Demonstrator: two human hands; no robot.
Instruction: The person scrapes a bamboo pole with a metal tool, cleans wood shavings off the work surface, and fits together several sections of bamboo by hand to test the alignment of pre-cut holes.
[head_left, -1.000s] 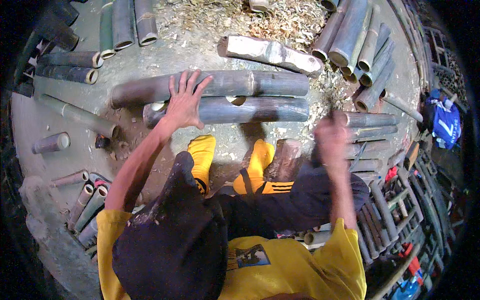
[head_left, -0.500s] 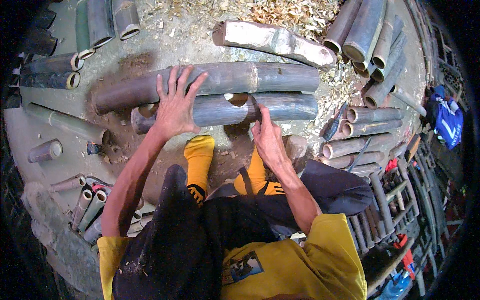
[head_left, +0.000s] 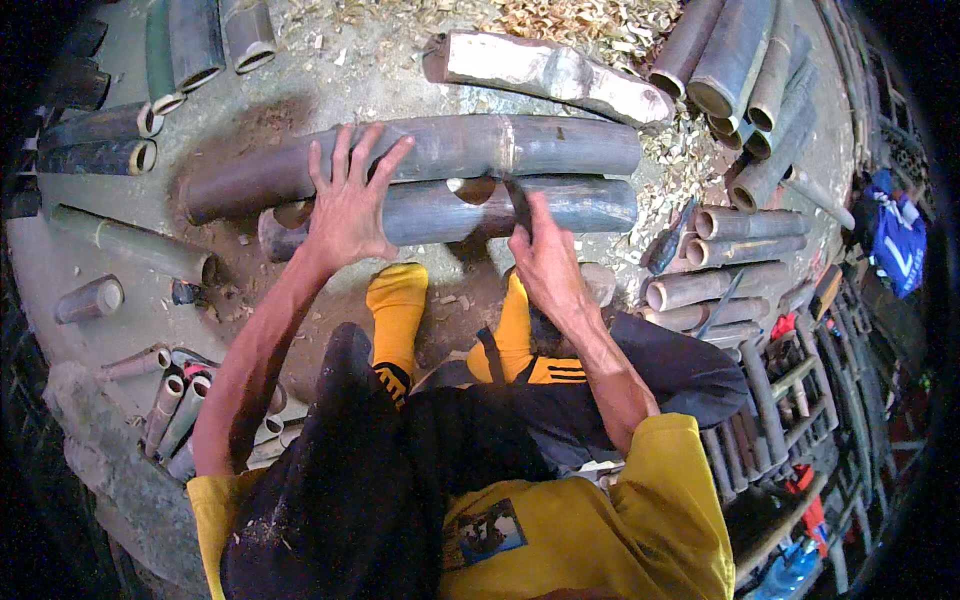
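Observation:
Two thick bamboo poles lie side by side across the floor in front of my feet. My left hand [head_left: 352, 208] rests spread over both, its fingertips on the far bamboo pole [head_left: 450, 147] and its palm on the near bamboo pole [head_left: 435, 214]. Two notches are cut into the near pole; one shows between my hands, the other is partly behind my left hand. Just right of the open notch, my right hand [head_left: 545, 250] is closed around a knife [head_left: 520, 205], whose dark blade points up toward the gap between the poles. The knife's handle is hidden in the fist.
A pale split log [head_left: 560, 75] lies beyond the poles, with wood shavings [head_left: 590, 22] behind it. Cut bamboo tubes [head_left: 725, 75] are stacked at far right, more [head_left: 745, 220] at right, and others [head_left: 130, 243] at left. Another knife [head_left: 672, 240] lies near the right-hand tubes.
My right hand has shifted slightly right and the knife with it, its blade now tilted differently. My left hand stays spread on the poles.

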